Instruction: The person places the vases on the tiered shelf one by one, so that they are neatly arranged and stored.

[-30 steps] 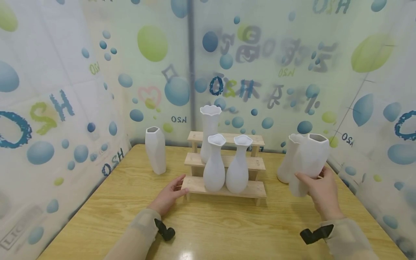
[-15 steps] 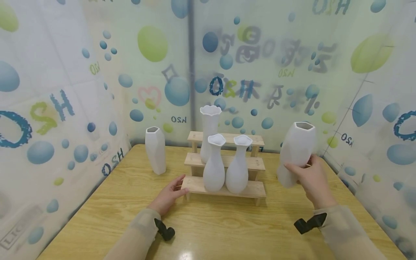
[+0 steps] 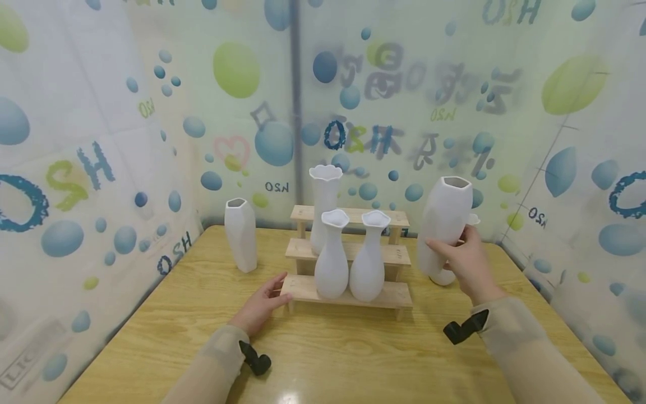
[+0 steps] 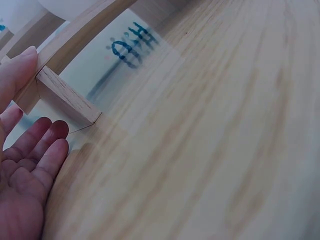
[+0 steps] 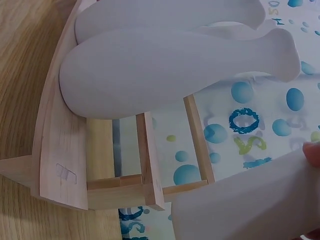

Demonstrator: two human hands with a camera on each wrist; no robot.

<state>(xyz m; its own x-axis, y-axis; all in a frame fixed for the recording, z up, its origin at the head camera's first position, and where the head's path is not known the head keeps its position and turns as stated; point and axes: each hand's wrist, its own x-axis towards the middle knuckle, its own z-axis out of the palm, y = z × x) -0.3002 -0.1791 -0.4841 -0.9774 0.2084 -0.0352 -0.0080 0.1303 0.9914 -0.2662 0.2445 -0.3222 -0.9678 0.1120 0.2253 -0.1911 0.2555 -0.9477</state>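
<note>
My right hand grips a white faceted vase round its middle, thumb in front, and holds it tilted just right of a three-step wooden stand. In the right wrist view this vase lies close to the stand's upper steps. My left hand holds the left end of the bottom step between thumb and index finger; its other fingers curl loosely below. Two white narrow-necked vases stand on the bottom step. Behind them, a tall vase with a frilled rim stands on the middle step.
A second faceted white vase stands on the table left of the stand. Partly hidden behind my right hand is another frilled-rim vase. Patterned curtains enclose the table at the back and sides.
My right hand has carried the faceted vase left and upward, toward the stand, uncovering part of the frilled-rim vase behind it. My left hand and the stand have stayed in place.
</note>
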